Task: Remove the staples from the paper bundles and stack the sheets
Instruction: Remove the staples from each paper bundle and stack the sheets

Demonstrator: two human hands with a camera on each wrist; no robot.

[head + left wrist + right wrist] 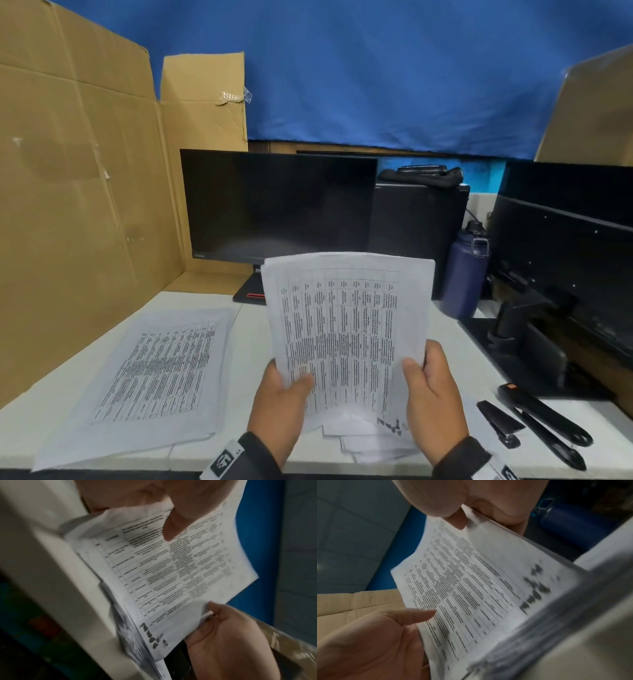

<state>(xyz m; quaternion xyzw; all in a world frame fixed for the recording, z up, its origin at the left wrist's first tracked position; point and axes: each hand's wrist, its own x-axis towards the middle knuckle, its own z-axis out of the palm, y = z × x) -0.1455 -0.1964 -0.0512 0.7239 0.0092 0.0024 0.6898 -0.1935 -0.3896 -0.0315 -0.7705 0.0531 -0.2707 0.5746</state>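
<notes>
A bundle of printed sheets (pixel 349 318) stands tilted up above the white desk, its lower edge near more paper bundles (pixel 373 442) lying flat. My left hand (pixel 284 390) grips the bundle's lower left side, thumb (pixel 173 524) on the printed face. My right hand (pixel 428 380) grips the lower right side, thumb (pixel 457 519) on top and fingers behind. The same printed table page (pixel 171 563) fills both wrist views (pixel 467 591). A stack of loose sheets (pixel 150 377) lies flat on the desk at the left.
A black staple remover (pixel 498 423) and black stapler (pixel 544 421) lie at the right front. A dark monitor (pixel 277 209) stands behind, a navy bottle (pixel 464 274) to its right, another monitor (pixel 561 260) further right. Cardboard panels (pixel 78 192) wall the left side.
</notes>
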